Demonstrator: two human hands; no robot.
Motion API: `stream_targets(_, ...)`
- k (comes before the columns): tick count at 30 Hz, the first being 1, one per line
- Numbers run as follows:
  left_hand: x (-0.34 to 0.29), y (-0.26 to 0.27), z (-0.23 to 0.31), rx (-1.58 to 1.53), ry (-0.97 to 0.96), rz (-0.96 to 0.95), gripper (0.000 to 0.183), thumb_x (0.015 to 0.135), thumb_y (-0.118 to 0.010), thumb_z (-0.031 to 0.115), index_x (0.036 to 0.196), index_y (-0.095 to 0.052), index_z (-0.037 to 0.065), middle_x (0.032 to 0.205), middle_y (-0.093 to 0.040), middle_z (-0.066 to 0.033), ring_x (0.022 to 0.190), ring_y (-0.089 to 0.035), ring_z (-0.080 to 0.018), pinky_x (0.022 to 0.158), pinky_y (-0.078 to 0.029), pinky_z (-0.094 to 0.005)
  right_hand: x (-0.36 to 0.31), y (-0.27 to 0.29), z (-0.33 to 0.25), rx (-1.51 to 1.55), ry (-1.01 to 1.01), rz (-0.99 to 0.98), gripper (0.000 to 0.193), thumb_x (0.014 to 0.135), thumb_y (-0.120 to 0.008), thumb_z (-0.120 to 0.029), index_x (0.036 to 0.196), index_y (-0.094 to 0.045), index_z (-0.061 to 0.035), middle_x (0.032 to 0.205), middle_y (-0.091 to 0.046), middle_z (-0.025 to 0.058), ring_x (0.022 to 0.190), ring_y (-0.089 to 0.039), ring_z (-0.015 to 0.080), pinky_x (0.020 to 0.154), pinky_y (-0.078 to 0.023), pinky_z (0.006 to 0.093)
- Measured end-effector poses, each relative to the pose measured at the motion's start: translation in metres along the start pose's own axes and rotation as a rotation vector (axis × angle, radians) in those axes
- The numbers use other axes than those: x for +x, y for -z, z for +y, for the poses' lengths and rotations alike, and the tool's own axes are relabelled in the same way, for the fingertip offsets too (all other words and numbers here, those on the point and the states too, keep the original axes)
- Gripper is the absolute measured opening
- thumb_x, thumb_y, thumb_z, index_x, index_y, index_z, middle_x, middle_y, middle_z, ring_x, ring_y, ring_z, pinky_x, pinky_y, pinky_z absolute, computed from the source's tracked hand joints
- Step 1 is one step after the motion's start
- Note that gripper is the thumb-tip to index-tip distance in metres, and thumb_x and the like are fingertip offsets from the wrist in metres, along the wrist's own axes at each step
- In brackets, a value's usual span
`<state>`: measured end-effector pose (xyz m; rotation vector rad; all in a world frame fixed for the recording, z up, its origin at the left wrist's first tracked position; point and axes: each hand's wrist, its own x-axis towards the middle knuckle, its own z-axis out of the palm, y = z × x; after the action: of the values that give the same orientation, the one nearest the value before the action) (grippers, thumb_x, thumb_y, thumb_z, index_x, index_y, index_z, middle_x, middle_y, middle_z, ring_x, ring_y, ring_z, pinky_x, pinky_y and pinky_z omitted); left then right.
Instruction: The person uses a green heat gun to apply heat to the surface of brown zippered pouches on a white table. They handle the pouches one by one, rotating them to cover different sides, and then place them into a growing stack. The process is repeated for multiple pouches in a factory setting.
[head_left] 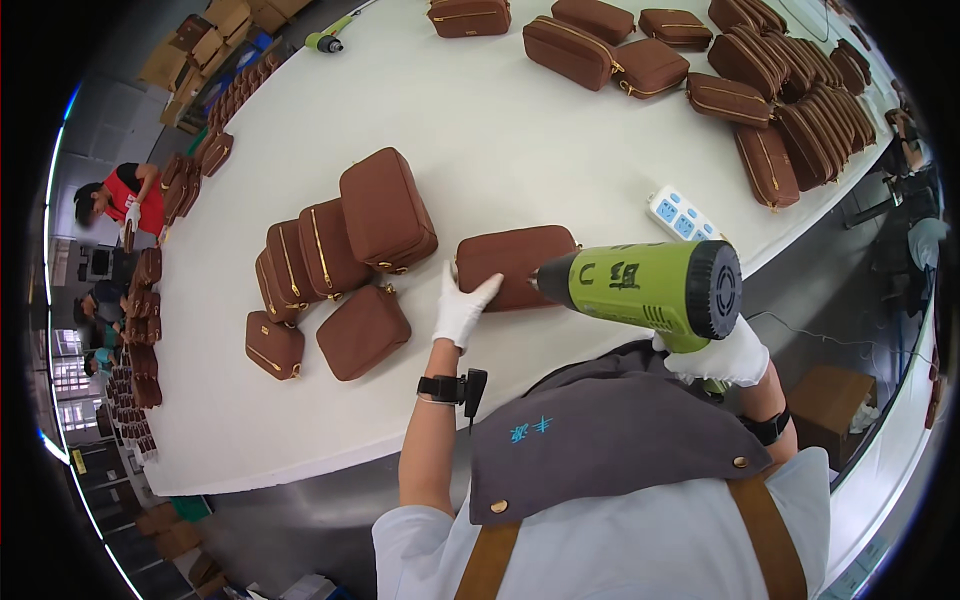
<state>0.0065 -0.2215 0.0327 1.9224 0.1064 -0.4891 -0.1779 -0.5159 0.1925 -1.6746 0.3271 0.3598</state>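
A brown zip bag (515,258) lies flat on the white table in front of me. My left hand (463,305), in a white glove, rests on the bag's left end with thumb and fingers spread apart around its edge. My right hand (728,358), also gloved in white, is closed on the handle of a green heat gun (640,285). The heat gun's body hides part of that hand. Its nozzle points left at the bag's right part, close to the surface; whether it touches cannot be told.
Several brown bags (325,250) lean together left of my left hand. More bags (790,90) fill the far right. A white power strip (684,212) lies beyond the heat gun. Another green heat gun (326,42) sits at the far left edge. A person in red (140,200) works at the left.
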Motion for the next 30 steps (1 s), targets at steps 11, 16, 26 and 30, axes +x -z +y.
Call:
stream_targets(11,0.020,-0.020,0.006,-0.435,0.309,-0.199,0.063,0.079,-0.071,0.052,0.119,-0.054,0.006,0.103,-0.060,-0.0074,0.080,-0.060,-0.0154,0.059,-0.047,-0.0268,-0.033,-0.008,-0.002,0.185,-0.018,0.240,0.042,0.066,-0.074,0.005,0.105,-0.061,0.0001,0.087,-0.066,0.0053,0.071,-0.061,0.0120,0.060,-0.052,0.0269)
stream_targets(16,0.031,-0.017,0.004,-0.716,0.571,-0.353,0.048,0.083,-0.062,0.060,0.103,-0.059,0.016,0.087,-0.059,-0.0024,0.059,-0.052,-0.0115,0.036,-0.024,-0.0195,-0.040,-0.013,0.004,0.198,-0.014,0.310,0.047,0.067,-0.070,0.008,0.112,-0.059,-0.0004,0.088,-0.064,0.0071,0.069,-0.060,0.0130,0.055,-0.051,0.0267)
stream_targets(26,0.024,0.000,0.015,-0.736,0.691,-0.438,0.050,0.089,-0.051,0.061,0.101,-0.059,0.014,0.082,-0.060,-0.0084,0.054,-0.056,-0.0180,0.032,-0.026,-0.0191,-0.028,-0.010,0.006,0.254,0.063,0.354,0.043,0.069,-0.069,0.008,0.110,-0.059,0.0006,0.089,-0.065,0.0064,0.064,-0.060,0.0110,0.055,-0.051,0.0256)
stream_targets(30,0.030,0.018,-0.008,-0.746,0.628,-0.477,0.047,0.089,-0.055,0.056,0.108,-0.057,0.012,0.093,-0.061,-0.0098,0.071,-0.061,-0.0194,0.042,-0.039,-0.0229,-0.025,-0.004,0.004,0.263,0.073,0.347,0.047,0.069,-0.068,0.009,0.114,-0.057,0.0012,0.089,-0.065,0.0080,0.064,-0.060,0.0120,0.054,-0.051,0.0267)
